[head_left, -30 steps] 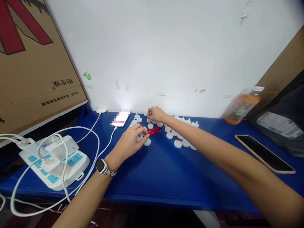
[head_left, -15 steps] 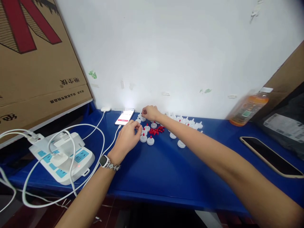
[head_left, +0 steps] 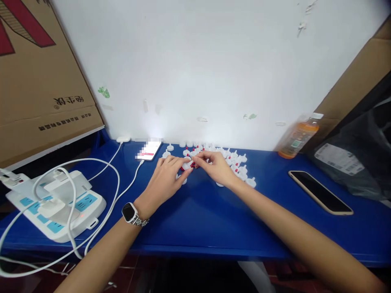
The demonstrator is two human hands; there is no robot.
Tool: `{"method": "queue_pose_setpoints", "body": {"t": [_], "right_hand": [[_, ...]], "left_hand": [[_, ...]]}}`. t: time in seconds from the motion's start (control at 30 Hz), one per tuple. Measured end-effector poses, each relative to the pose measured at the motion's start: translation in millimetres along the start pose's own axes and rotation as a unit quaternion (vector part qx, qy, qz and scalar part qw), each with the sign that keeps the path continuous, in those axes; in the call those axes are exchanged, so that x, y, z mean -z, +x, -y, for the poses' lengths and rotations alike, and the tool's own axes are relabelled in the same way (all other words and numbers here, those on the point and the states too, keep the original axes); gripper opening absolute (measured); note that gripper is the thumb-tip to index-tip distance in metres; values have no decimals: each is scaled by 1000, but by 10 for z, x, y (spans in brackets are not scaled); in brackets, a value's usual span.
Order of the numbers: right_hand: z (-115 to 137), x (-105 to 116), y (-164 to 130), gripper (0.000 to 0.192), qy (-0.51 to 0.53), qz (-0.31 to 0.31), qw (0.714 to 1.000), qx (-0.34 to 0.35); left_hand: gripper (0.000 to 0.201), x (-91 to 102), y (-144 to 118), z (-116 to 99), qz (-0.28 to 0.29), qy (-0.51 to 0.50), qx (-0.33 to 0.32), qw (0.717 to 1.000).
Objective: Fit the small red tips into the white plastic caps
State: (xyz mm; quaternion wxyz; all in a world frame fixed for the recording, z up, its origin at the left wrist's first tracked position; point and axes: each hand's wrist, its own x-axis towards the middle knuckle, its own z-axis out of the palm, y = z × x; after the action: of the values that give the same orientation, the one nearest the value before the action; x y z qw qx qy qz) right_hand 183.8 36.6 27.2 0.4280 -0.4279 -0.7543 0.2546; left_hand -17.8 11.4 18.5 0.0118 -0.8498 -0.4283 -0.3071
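Between the fingers of my left hand [head_left: 168, 176] is a white round cap [head_left: 187, 165] with a narrow spout, pinched by thumb and forefinger. My right hand [head_left: 214, 165] meets it from the other side, its thumb and forefinger closed together at the cap; anything in that pinch is too small to make out. Small red tips [head_left: 193, 164] lie partly hidden under both hands. Around and behind my hands stand several more white spouted caps [head_left: 242, 158], some with red tips on. One white cap [head_left: 170, 147] stands apart, near the wall.
A lit phone [head_left: 149, 150] on a cable lies at the left back. Left of it, a white power strip [head_left: 91, 207] holds plugs and looping cables. To the right are a dark phone [head_left: 319, 192], an orange drink bottle [head_left: 299, 138] and a dark bag [head_left: 363, 150]. Cardboard [head_left: 45, 81] stands left.
My right hand has come back from the caps near the wall and now meets my left hand. A white cap is now held between them. The view has shifted to the right.
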Motion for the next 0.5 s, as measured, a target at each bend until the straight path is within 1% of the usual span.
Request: {"method": "queue_pose_setpoints", "body": {"t": [0.07,0.1,0.17,0.23,0.3,0.37,0.43,0.5], "right_hand": [[-72,53,-49,27,-113,-11,993,11],[-106,73,-52,24,-186,-6,982,22],[-159,86,-32,18,-318,25,947,48],[-183,57,3,17,-398,64,913,67],[-186,2,39,19,-443,87,889,78],[-184,-50,67,20,-469,98,874,78],[-188,-76,84,20,-478,103,869,74],[-193,-70,87,21,-471,102,873,73]], "left_hand": [[31,-2,-7,2,8,0,-10,1000],[30,-1,-9,3,9,-1,-13,1000],[30,2,-10,1,12,2,-13,1000],[29,6,-7,-9,20,7,-10,1000],[29,7,-5,-19,27,9,-8,1000],[28,7,-5,-23,29,8,-7,1000],[28,3,-7,-17,33,6,-8,999],[28,-4,-9,-4,35,5,-8,999]]}}
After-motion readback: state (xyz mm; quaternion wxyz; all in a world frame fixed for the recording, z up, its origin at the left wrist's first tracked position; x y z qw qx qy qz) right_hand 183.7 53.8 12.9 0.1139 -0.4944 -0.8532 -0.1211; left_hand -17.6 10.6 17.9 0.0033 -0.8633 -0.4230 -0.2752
